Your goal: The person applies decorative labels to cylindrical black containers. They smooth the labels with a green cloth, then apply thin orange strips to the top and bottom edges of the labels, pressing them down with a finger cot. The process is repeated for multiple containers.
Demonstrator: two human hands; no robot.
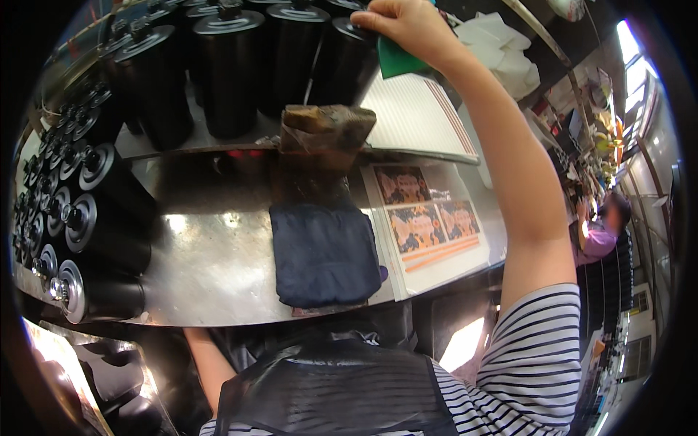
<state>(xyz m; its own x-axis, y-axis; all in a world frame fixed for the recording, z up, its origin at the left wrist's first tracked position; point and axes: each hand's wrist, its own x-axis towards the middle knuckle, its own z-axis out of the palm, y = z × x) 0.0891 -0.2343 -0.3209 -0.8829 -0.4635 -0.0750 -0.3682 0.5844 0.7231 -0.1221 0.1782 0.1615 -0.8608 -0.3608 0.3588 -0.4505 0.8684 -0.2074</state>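
At the far edge of the table, my right hand (407, 23) is closed, its fingers curled at the grey disc-shaped top of a black cylinder (347, 62). The fingertips hide whatever fitting stands there. Just below the wrist is a flat green piece (396, 59). My left forearm (206, 363) reaches under the near table edge, so the hand itself is hidden. A folded dark blue cloth pad (325, 254) lies near the table's front edge. Behind it sits a worn block (327, 131) with a brownish top.
Several upright black cylinders (229, 80) line the back; others lie stacked at left (109, 232), ends facing right of the rim. A striped sheet (422, 116) and a sleeved printed page (429, 232) lie right on the metal table (203, 269). A person (600, 236) is far right.
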